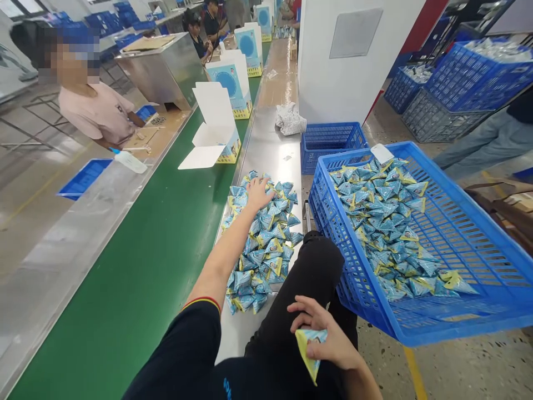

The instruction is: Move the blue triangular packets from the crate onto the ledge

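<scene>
Many packets point(262, 244) under left hand point(258, 193); blue crate point(458, 244) beside.

Packets in pile point(262, 244): glossy crinkled film, blue and yellow. Same shiny film on packet point(310, 347) pinched in right hand point(322, 333). Left hand point(258, 191) on pile. Side ledge point(272, 147): brushed metal, dull sheen. Conveyor belt point(158, 250): smooth matt green. Crate point(470, 250): moulded blue plastic lattice, slight gloss. Open box point(214, 139): printed cardboard, plain white matt inside. Floor point(458, 366): speckled polished stone. Striped cloth point(290, 119): soft, crumpled.
</scene>
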A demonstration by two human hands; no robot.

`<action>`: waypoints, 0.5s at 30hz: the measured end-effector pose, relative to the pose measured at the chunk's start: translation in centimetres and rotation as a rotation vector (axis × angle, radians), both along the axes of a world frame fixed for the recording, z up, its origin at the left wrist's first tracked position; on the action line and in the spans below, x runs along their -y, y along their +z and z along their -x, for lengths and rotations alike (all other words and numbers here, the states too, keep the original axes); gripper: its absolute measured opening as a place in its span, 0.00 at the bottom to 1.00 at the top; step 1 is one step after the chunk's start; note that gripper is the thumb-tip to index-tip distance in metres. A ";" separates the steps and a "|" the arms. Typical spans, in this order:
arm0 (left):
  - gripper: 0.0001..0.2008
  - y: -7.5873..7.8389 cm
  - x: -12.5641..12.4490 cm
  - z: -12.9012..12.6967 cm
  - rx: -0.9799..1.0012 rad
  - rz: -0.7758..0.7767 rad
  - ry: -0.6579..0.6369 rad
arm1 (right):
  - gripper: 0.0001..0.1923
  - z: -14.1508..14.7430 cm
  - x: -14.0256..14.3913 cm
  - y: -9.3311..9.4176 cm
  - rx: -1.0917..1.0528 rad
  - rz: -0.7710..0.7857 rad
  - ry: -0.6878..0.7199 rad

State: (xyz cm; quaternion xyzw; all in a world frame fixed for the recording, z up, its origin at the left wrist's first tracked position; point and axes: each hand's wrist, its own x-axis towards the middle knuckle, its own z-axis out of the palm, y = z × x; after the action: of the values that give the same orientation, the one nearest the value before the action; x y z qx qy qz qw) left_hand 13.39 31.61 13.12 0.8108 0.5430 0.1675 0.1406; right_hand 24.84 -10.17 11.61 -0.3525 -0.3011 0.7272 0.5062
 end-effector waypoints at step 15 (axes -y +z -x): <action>0.26 1.1 31.3 6.7 1.095 0.504 -0.340 | 0.22 5.7 -6.4 5.9 0.353 -0.135 -0.658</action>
State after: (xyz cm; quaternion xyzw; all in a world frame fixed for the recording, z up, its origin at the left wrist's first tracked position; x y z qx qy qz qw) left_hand 6.73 0.27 14.20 0.6244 0.2785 0.4007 0.6099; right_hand 19.14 -3.81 17.48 -0.5161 -0.3017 0.4323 0.6750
